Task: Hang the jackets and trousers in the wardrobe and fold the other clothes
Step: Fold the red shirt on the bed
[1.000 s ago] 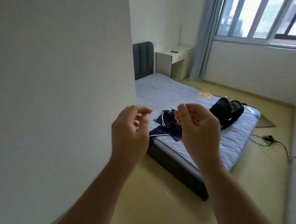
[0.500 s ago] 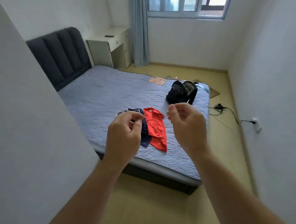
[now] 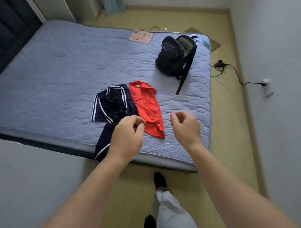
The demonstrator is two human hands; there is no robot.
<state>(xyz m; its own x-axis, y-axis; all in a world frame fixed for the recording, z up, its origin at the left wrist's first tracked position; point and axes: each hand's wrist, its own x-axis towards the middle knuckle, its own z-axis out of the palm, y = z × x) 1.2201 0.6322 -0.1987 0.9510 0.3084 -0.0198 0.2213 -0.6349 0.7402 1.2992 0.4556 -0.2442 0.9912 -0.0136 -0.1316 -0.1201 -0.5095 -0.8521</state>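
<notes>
Both hands are up over the bed's near edge, empty. My left hand is loosely curled, thumb near forefinger, gripping nothing. My right hand is the same, loosely curled and empty. Just past the left hand the navy striped garment lies on the mattress, one part drooping over the near edge. The red shirt lies flat, touching its right side. Both look light, thin and limp, so they'd likely sag. I'd pinch the shirt at the shoulders, the navy one along a hem. The red collar tag is unreadable. Farther off are a black backpack and a printed card, its print illegible.
</notes>
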